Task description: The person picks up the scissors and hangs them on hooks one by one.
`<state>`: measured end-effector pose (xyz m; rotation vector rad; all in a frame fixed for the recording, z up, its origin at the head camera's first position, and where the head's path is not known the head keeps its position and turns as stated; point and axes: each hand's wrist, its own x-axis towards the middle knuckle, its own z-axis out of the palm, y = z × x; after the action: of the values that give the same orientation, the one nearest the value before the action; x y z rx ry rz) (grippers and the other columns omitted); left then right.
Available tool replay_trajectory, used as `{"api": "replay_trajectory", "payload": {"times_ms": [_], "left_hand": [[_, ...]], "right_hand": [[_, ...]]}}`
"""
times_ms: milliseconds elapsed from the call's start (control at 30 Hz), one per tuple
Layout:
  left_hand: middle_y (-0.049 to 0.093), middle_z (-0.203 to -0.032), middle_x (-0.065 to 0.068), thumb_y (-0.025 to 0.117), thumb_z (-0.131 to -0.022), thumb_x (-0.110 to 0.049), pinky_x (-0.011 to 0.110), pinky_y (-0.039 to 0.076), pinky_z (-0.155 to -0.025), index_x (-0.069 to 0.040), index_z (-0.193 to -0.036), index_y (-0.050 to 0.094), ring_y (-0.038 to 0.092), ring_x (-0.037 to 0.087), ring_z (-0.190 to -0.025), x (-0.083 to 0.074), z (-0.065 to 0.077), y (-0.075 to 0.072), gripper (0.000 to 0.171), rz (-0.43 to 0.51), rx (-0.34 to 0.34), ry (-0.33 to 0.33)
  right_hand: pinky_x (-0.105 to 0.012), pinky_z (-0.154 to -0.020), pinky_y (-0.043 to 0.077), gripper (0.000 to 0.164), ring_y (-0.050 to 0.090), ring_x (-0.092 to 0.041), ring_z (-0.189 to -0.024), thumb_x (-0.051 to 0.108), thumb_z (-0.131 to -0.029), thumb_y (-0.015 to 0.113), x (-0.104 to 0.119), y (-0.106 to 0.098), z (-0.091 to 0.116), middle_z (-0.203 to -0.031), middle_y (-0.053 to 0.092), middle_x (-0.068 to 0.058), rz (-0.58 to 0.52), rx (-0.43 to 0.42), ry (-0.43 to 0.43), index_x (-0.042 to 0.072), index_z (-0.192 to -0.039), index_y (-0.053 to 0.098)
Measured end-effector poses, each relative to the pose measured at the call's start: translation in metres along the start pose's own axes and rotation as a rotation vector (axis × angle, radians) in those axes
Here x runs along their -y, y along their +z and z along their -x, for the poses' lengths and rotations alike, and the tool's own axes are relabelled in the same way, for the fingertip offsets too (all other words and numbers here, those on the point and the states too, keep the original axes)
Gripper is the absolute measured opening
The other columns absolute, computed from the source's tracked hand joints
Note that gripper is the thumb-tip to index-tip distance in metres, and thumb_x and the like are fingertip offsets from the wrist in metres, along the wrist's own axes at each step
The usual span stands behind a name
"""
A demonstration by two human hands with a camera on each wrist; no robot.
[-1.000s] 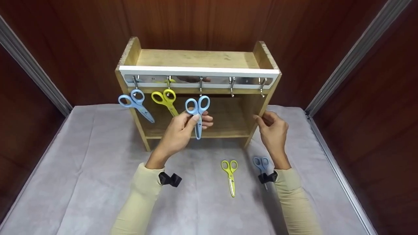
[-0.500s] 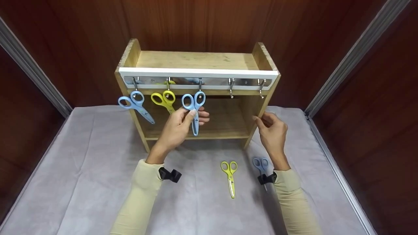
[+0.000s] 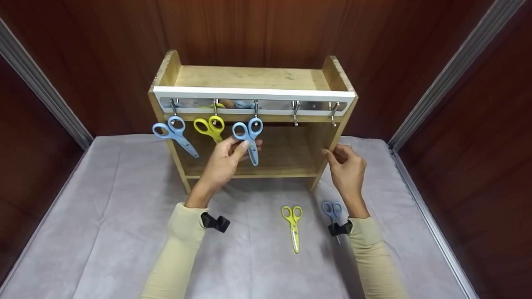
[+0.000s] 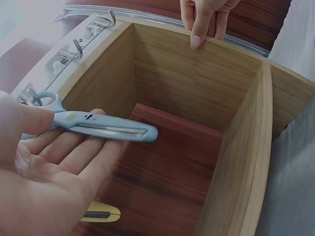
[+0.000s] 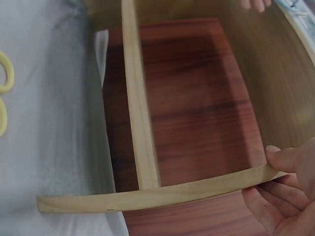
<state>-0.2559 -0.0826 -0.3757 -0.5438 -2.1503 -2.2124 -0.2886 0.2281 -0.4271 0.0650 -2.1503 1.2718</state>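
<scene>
My left hand (image 3: 222, 162) pinches a pair of light blue scissors (image 3: 253, 154) between thumb and fingers, rings up and blades pointing down. In the head view the right ring overlaps the lower end of the middle metal hook (image 3: 256, 109); the left wrist view shows the ring right at that hook (image 4: 33, 97). On the two hooks to the left hang blue scissors (image 3: 185, 144) and yellow scissors (image 3: 215, 135). My right hand (image 3: 350, 168) grips the front edge of the wooden shelf's right side panel (image 5: 216, 186), thumb inside and fingers outside.
The wooden shelf (image 3: 249, 77) carries a white hook rail (image 3: 274, 93) along its top front. Two hooks at its right bear nothing. Yellow scissors (image 3: 294, 228) lie on the grey cloth (image 3: 124, 232); blue scissors (image 3: 333, 215) lie partly beneath my right wrist. Dark wood-grain walls stand around.
My left hand has raised the blue scissors slightly, bringing the right ring up over the hook's end, and their blades now tilt to the right. My right hand stays on the side panel.
</scene>
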Motion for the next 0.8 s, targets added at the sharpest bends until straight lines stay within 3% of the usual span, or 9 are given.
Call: {"api": "replay_trajectory", "payload": {"times_ms": [233, 500, 600, 667, 800], "left_hand": [[0.063, -0.141, 0.031, 0.047, -0.11, -0.004, 0.044, 0.056, -0.109, 0.012, -0.139, 0.057, 0.066, 0.044, -0.129, 0.002, 0.01, -0.002, 0.035, -0.086, -0.061, -0.019], [0.068, -0.131, 0.023, 0.05, -0.109, -0.006, 0.039, 0.061, -0.101, 0.005, -0.131, 0.064, 0.07, 0.035, -0.12, 0.007, 0.032, -0.013, 0.029, -0.152, -0.088, -0.031], [0.07, -0.124, 0.024, 0.051, -0.109, -0.005, 0.036, 0.062, -0.097, 0.005, -0.128, 0.066, 0.072, 0.037, -0.115, 0.006, 0.041, -0.017, 0.026, -0.15, -0.101, -0.013], [0.072, -0.117, 0.027, 0.052, -0.108, -0.003, 0.035, 0.064, -0.093, 0.006, -0.125, 0.068, 0.076, 0.031, -0.106, 0.005, 0.046, -0.021, 0.024, -0.155, -0.126, 0.009], [0.071, -0.101, 0.024, 0.055, -0.106, 0.0, 0.034, 0.065, -0.086, 0.006, -0.12, 0.07, 0.077, 0.028, -0.092, 0.002, 0.056, -0.031, 0.021, -0.185, -0.233, 0.037]], "right_hand": [[-0.006, -0.073, 0.053, 0.02, 0.077, -0.02, -0.086, 0.016, -0.09, 0.085, 0.002, -0.002, -0.001, -0.098, 0.082, -0.015, 0.007, 0.013, -0.004, 0.001, -0.102, 0.079], [-0.005, -0.067, 0.051, 0.02, 0.078, -0.024, -0.084, 0.02, -0.09, 0.085, 0.0, -0.01, 0.004, -0.094, 0.083, -0.013, 0.047, 0.024, 0.012, 0.003, -0.102, 0.082], [-0.005, -0.066, 0.05, 0.02, 0.076, -0.007, -0.077, 0.021, -0.091, 0.084, 0.0, -0.014, 0.008, -0.094, 0.083, -0.012, 0.065, 0.014, 0.008, 0.005, -0.102, 0.083], [-0.004, -0.064, 0.049, 0.017, 0.07, 0.006, -0.071, 0.022, -0.092, 0.082, 0.0, -0.017, 0.011, -0.091, 0.083, -0.011, 0.075, -0.003, 0.001, 0.008, -0.102, 0.083], [-0.003, -0.065, 0.048, 0.017, 0.062, 0.019, -0.068, 0.022, -0.093, 0.081, 0.003, -0.022, 0.017, -0.091, 0.082, -0.01, 0.088, -0.034, -0.009, 0.008, -0.104, 0.082]]}}
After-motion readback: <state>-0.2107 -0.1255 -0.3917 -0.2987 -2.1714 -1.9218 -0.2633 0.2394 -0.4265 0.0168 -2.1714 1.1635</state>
